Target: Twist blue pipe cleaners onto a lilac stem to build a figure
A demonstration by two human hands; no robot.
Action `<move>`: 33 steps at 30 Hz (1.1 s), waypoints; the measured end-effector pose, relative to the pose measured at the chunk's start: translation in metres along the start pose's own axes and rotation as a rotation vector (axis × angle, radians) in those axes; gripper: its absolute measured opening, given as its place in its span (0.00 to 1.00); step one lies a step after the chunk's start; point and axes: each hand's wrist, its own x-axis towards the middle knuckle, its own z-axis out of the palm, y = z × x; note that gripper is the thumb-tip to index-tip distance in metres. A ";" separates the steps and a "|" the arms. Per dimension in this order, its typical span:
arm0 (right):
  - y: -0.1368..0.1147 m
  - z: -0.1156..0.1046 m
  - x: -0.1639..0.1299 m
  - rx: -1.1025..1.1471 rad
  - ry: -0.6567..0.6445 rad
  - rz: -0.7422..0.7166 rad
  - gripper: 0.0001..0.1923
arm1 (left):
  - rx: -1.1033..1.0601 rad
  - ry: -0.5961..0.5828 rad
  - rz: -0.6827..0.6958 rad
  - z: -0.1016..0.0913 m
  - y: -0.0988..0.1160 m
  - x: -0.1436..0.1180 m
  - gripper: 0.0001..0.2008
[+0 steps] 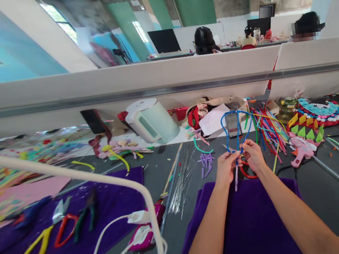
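Both hands meet over a purple cloth, pinching a blue pipe cleaner [226,132] bent into tall loops that stand up above the fingers. My left hand [226,167] grips its lower part, where a pale lilac stem [236,181] hangs down. On the other side my right hand [252,156] holds the loops' base between thumb and fingertips. Exactly how the blue strands join is hidden by the fingers. Just behind and below the hands lie red-handled scissors [248,171], partly covered. A phone [233,125] shows through the blue loops.
Pink glue gun [302,150], bundled pipe cleaners [267,131] and a glass jar [287,109] stand to the right. Thin wires [184,183] and purple pieces [206,163] lie left of the hands. Farther left are a kettle [153,120], yellow-handled scissors [37,248], pliers [89,213] and a white lamp arm [101,174].
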 end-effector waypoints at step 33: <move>0.006 0.011 -0.013 -0.696 0.244 -0.478 0.12 | 0.379 0.254 0.429 0.009 -0.006 -0.007 0.08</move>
